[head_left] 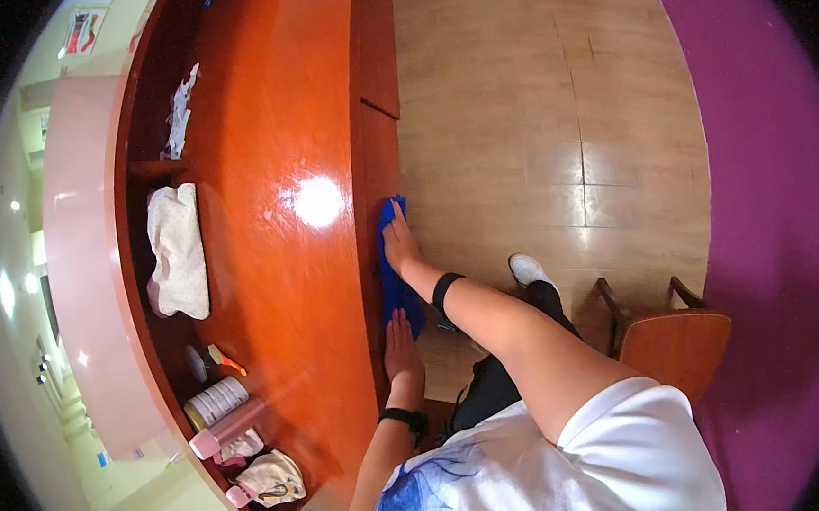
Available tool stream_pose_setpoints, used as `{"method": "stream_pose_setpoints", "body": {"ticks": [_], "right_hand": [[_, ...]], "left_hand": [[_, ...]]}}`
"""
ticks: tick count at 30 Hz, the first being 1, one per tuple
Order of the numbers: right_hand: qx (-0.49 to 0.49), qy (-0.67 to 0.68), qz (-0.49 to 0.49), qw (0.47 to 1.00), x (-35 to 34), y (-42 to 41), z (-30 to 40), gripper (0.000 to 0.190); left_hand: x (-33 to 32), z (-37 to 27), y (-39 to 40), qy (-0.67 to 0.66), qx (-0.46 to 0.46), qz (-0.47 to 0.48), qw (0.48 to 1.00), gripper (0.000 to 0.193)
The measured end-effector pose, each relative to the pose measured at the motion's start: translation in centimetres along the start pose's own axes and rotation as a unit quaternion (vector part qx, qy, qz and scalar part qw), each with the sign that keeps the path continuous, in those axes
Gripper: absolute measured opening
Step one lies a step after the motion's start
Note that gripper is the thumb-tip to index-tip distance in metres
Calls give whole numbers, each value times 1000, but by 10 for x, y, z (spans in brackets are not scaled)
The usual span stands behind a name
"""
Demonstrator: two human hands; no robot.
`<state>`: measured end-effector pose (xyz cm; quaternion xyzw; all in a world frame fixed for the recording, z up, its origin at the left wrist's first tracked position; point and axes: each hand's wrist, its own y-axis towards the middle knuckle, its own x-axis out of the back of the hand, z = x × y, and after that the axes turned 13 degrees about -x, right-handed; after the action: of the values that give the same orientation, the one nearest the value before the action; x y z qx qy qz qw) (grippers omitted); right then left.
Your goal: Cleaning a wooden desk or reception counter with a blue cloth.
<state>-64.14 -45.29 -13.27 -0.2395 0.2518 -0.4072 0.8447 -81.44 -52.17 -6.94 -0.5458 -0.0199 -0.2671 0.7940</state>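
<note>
A blue cloth [393, 286] lies against the front face of a reddish-brown wooden desk [291, 119], just below the edge of its top. Its far end is under my right hand [400, 242], which holds it to the wood with the fingers stretched forward. Nearer to me, my left hand [403, 348] presses the near end of the cloth, fingers straight and close together. Both palms are hidden from view. A black band circles each wrist.
Along the desk's back shelf are a pale fabric pouch [182, 254], crumpled white paper [181, 115], a brush [226, 360], a labelled can [217, 402], a pink-capped bottle [226, 428] and a small bag [273, 479]. A wooden chair [674, 345] stands right, before a purple wall [776, 210].
</note>
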Motion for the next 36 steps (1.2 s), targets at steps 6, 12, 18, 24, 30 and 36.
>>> {"method": "stream_pose_setpoints", "body": {"ticks": [6, 12, 18, 24, 30, 36], "right_hand": [[10, 17, 5, 1000, -3, -11, -34, 55], [-45, -5, 26, 999, -9, -59, -73, 56], [-37, 1, -4, 999, -14, -47, -64, 54], [95, 23, -42, 994, -9, -23, 20, 49], [77, 54, -6, 996, 0, 4, 83, 48], [125, 19, 57, 990, 1, -5, 58, 52]], "left_hand": [[-18, -15, -2, 5, -1, 3, 1000, 52], [-75, -56, -34, -28, -5, -8, 1000, 53], [-60, -47, -25, -21, 1, 16, 1000, 55], [-2, 5, -7, 5, 23, -14, 1000, 57], [34, 34, 15, -17, 86, -68, 994, 57], [4, 21, 20, -15, 101, -92, 991, 54]]}}
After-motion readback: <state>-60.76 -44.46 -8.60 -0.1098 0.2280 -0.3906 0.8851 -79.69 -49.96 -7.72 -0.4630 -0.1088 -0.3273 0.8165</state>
